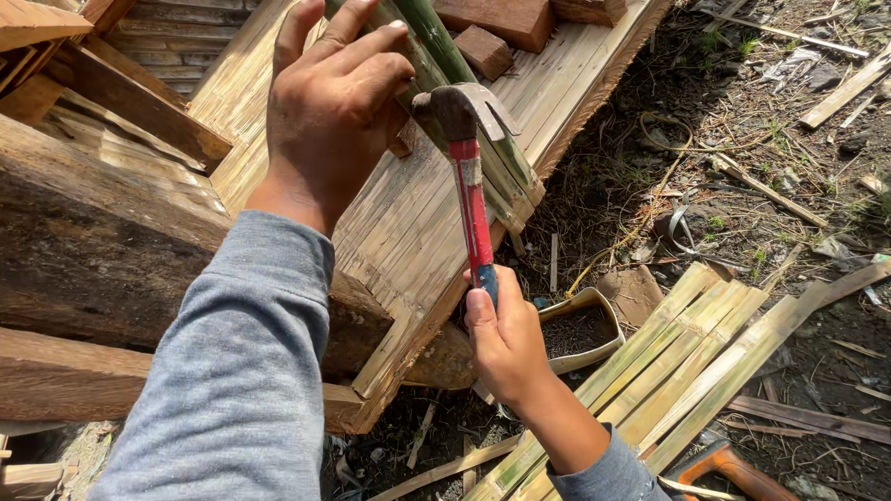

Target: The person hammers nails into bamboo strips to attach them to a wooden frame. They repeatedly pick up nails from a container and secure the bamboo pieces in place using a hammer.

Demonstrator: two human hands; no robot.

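My right hand point(506, 339) grips the red hammer point(471, 199) low on its handle, head raised beside the green bamboo strip point(444, 42). My left hand point(329, 107) closes over that strip, pinning it against the woven bamboo panel point(408, 223), apparently to steady it. Open ground lies beyond the panel's right edge.
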